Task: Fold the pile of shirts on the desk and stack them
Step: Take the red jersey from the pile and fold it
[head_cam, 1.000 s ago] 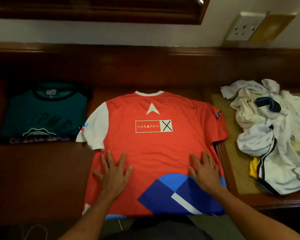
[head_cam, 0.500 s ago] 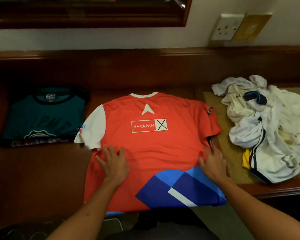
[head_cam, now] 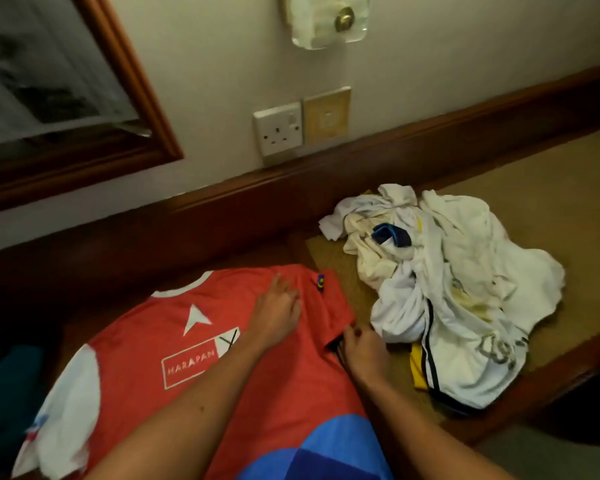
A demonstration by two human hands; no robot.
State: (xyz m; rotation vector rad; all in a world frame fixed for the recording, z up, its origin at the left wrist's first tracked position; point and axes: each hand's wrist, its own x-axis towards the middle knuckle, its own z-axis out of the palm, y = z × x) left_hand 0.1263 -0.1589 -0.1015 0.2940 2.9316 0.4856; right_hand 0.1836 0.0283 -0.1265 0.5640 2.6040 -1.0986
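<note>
The red shirt point(head_cam: 174, 368) lies flat and back-up on the desk point(head_cam: 243, 244), probably so its sides can be folded in. The left hand point(head_cam: 278, 311) rests flat on the cloth near the right shoulder, fingers straight, likely to keep the shirt from sliding. The right hand point(head_cam: 362, 353) curls its fingers at the right sleeve's edge and seems to pinch it. The pile of white shirts point(head_cam: 444, 292) waits just beside it.

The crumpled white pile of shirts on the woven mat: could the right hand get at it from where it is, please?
Probably yes. The right hand pinches the red jersey's sleeve right beside the crumpled white pile of shirts, with nothing between them; it must release first.
</note>
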